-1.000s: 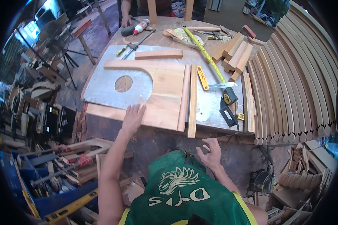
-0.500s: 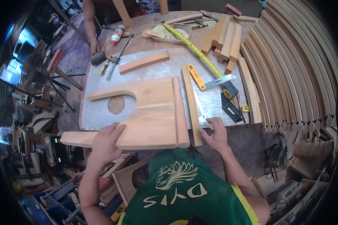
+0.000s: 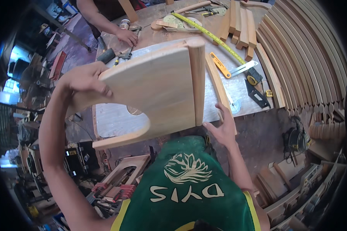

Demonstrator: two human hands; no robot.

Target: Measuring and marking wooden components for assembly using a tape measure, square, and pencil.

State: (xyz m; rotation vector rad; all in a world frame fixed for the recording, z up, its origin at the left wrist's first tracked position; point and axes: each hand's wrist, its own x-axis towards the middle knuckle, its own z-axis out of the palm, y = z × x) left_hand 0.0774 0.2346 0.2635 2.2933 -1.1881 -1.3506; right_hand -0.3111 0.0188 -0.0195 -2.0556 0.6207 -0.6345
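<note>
My left hand (image 3: 89, 79) grips the upper edge of a pale wooden panel (image 3: 160, 84), which is raised on its side above the metal-topped board (image 3: 110, 123). The panel has a U-shaped cutout and a rounded strip (image 3: 196, 84) along its right end. My right hand (image 3: 223, 129) has its thumb at the panel's lower right corner, with a short pale stick between its fingers. A long batten (image 3: 216, 81) lies just right of the panel, beside a yellow-handled bevel gauge (image 3: 219, 64), a tape measure (image 3: 253, 79) and a black square (image 3: 255, 94).
A co-worker's hand (image 3: 127, 37) rests near a bottle (image 3: 124, 24), a mallet (image 3: 107, 56) and clamps at the back. Stacked wood blocks (image 3: 243, 30) and an extended yellow tape (image 3: 204, 34) lie rightward. Rows of curved slats (image 3: 304, 57) stand right. Tools and offcuts crowd below.
The panel has gone from lying flat to raised and tilted up, lifted by my left hand at its edge. My right hand has moved up to its corner. The co-worker's hand has moved rightward.
</note>
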